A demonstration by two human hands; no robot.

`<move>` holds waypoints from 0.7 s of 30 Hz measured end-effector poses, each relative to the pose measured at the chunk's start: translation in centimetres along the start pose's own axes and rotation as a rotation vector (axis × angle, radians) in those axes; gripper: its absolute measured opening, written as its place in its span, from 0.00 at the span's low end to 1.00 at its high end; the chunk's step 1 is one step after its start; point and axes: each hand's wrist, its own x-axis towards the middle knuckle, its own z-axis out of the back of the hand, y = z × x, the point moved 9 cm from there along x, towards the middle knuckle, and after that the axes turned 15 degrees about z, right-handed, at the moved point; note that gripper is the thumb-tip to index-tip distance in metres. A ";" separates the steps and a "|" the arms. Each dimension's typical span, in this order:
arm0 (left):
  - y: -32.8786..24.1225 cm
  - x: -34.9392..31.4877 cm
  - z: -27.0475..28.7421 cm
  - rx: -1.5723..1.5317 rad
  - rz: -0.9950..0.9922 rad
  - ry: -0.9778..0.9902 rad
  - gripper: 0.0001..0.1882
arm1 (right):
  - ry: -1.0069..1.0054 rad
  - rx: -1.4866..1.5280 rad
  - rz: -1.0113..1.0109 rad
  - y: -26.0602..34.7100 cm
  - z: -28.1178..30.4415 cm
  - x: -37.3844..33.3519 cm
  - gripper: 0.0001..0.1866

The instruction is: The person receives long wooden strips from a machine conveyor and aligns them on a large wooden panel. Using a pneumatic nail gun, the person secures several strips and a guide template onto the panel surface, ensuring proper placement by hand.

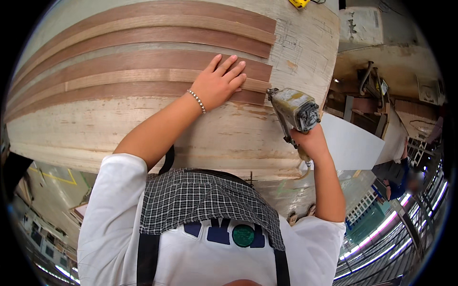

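My left hand (220, 83) lies flat, fingers spread, across the right part of the nearer laminated wood strip (143, 75), which has two dark bands with a pale one between. My right hand (310, 139) is wrapped round the handle of a worn pneumatic nail gun (295, 110). The gun's nose meets or hovers at the right end of that strip; I cannot tell whether it touches. A hose runs down from below its handle. Farther off, a second similar strip (157, 26) lies alongside, with a narrow gap between the two.
Both strips rest on a broad pale wooden workbench (200, 128) with scuffs and pencil marks. A yellow tool (299, 4) sits at the far edge. Beyond the right edge are a white panel (350, 140) and cluttered shelving (367, 102). Another person (403, 183) is at far right.
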 end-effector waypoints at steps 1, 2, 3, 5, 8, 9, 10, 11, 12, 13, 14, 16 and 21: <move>0.1 0.1 -0.2 0.007 0.013 0.017 0.19 | 0.030 0.018 -0.019 -0.1 -0.3 0.0 0.12; 0.0 0.0 -0.1 0.008 0.005 0.014 0.20 | 0.058 0.038 -0.039 -0.2 -0.6 0.0 0.13; 0.0 0.0 -0.1 0.014 -0.003 0.006 0.20 | 0.065 0.038 -0.039 -0.1 -0.8 0.0 0.13; -0.1 -0.1 0.0 0.007 -0.007 0.007 0.20 | 0.004 -0.078 0.103 1.5 -0.1 0.4 0.13; -0.1 -0.2 0.0 -0.002 -0.007 0.003 0.20 | 0.011 -0.101 0.082 1.9 0.0 0.2 0.14; -0.1 -0.2 0.0 -0.005 -0.008 0.004 0.20 | 0.014 -0.103 0.081 2.1 0.1 0.2 0.14; -0.1 -0.2 0.0 -0.006 -0.006 0.005 0.20 | 0.015 -0.082 0.070 2.1 0.2 0.2 0.14; -0.1 -0.2 0.0 -0.010 -0.007 0.005 0.20 | 0.025 -0.044 0.084 2.2 0.1 0.2 0.15; -0.1 -0.1 0.0 -0.014 -0.009 0.005 0.20 | 0.016 -0.061 0.056 2.0 0.3 0.2 0.15; -0.1 -0.1 0.0 -0.015 -0.009 0.007 0.20 | 0.027 -0.071 0.056 1.9 0.2 0.3 0.15; -0.1 -0.1 -0.1 -0.018 -0.007 0.008 0.20 | 0.031 -0.071 0.068 2.0 0.2 0.4 0.15; -0.2 -0.1 -0.1 -0.026 -0.008 0.015 0.20 | 0.045 -0.085 0.054 1.7 0.1 0.4 0.15; -0.2 0.2 0.4 -0.014 0.005 0.067 0.20 | 0.040 -0.102 0.027 2.2 1.4 0.9 0.13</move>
